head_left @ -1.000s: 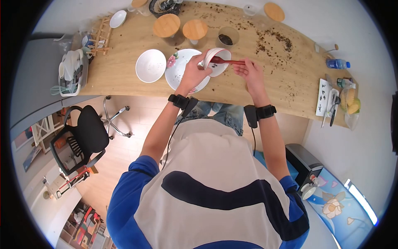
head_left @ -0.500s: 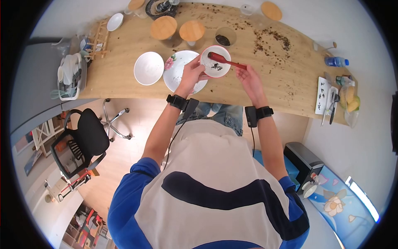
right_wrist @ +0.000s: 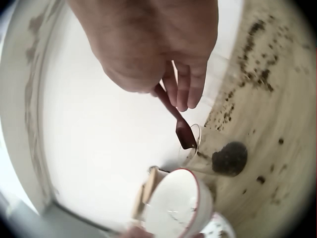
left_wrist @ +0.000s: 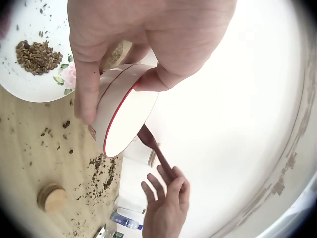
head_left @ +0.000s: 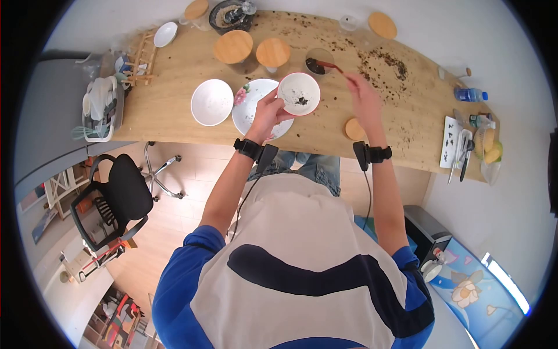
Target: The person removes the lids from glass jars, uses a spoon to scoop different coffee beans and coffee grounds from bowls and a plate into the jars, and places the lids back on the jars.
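My left hand (head_left: 266, 117) grips a white bowl (head_left: 307, 86) by its red rim, above the edge of a floral plate (head_left: 256, 90). A few dark bits lie in the bowl. In the left wrist view, a pile of brown seeds (left_wrist: 38, 58) rests on that plate. My right hand (head_left: 367, 103) holds a dark red scoop (right_wrist: 185, 136) by its handle. The scoop's head is at the mouth of a clear jar (right_wrist: 205, 141), which has a dark heap (right_wrist: 230, 158) at its bottom.
To the left stands another white bowl (head_left: 212, 103). Two wood-lidded jars (head_left: 233, 46) stand behind the plate. A round wooden lid (head_left: 354, 129) lies near the front edge. Dark crumbs (head_left: 395, 67) are scattered at right, with a blue-labelled bottle (head_left: 469, 95) beyond.
The scoop has left the bowl and moved away from me to the clear jar. The bowl, earlier tilted around the scoop, now faces upward. The wooden lid by the front edge has come into view.
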`<state>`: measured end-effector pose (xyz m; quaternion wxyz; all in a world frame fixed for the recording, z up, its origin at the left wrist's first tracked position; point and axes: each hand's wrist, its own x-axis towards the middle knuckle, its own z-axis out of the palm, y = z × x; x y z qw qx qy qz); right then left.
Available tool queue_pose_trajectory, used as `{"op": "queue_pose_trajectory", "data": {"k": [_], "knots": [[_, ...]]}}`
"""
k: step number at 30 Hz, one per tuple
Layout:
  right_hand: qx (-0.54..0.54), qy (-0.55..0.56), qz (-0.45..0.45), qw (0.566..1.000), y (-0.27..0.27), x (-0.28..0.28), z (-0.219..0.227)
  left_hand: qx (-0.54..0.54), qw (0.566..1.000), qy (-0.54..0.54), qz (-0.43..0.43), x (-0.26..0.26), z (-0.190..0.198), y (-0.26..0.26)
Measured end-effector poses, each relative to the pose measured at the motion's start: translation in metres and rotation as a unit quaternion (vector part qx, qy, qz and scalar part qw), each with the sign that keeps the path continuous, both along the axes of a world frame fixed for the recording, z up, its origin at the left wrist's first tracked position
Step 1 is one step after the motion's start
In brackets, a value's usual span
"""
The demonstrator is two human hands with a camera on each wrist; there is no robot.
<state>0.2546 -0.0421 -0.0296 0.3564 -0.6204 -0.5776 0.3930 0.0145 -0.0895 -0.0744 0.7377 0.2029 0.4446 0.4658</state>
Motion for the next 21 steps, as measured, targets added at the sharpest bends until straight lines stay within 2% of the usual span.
{"op": "queue_pose_trajectory", "data": {"k": [1, 2, 3, 5, 6, 7, 8, 9, 10, 11, 15, 17, 18, 20, 21], "knots": [[0.131, -0.167, 0.096, 0.972, -0.002, -0.004, 0.009, 0.0, 1.0, 0.0, 0.002, 0.0, -0.001, 0.0], [0.257, -0.326, 0.186, 0.891, -0.004, -0.007, 0.014, -0.005, 1.0, 0.001, -0.004, 0.0, -0.003, 0.0], [0.258, -0.326, 0.187, 0.89, -0.007, -0.008, 0.014, -0.01, 1.0, 0.002, -0.01, 0.0, -0.005, 0.0], [0.25, -0.22, 0.071, 0.94, -0.016, -0.009, 0.008, -0.013, 1.0, 0.009, -0.027, 0.0, -0.008, 0.0], [0.25, -0.22, 0.073, 0.94, -0.022, -0.009, 0.005, -0.016, 0.999, 0.015, -0.046, 0.001, -0.01, -0.001], [0.217, -0.068, -0.028, 0.973, -0.028, -0.009, 0.0, -0.017, 0.999, 0.014, -0.044, 0.002, -0.014, -0.001], [0.177, 0.087, -0.129, 0.972, -0.034, -0.008, -0.005, -0.016, 0.998, -0.013, -0.062, 0.003, -0.019, -0.001], [0.177, 0.087, -0.129, 0.972, -0.041, -0.003, -0.011, -0.015, 0.996, -0.039, -0.082, 0.004, -0.022, -0.002], [0.129, 0.133, -0.135, 0.974, -0.048, 0.006, -0.017, -0.014, 0.996, -0.039, -0.083, 0.006, -0.025, -0.003], [0.082, 0.177, -0.14, 0.971, -0.051, 0.011, -0.022, -0.022, 0.991, -0.051, -0.12, 0.009, -0.027, -0.003], [0.007, 0.166, -0.136, 0.977, -0.064, 0.019, -0.052, -0.013, 0.977, -0.052, -0.207, 0.027, -0.034, -0.005], [-0.108, 0.166, -0.137, 0.971, -0.065, 0.026, -0.069, -0.024, 0.973, -0.046, -0.227, 0.034, -0.042, -0.006], [-0.105, 0.167, -0.14, 0.97, -0.065, 0.029, -0.075, -0.036, 0.968, -0.041, -0.243, 0.036, -0.047, -0.006], [-0.204, 0.168, -0.139, 0.954, -0.07, 0.035, -0.084, -0.039, 0.967, -0.072, -0.242, 0.038, -0.055, -0.008], [-0.205, 0.17, -0.141, 0.954, -0.073, 0.037, -0.085, -0.043, 0.965, -0.103, -0.236, 0.038, -0.058, -0.011]]}}
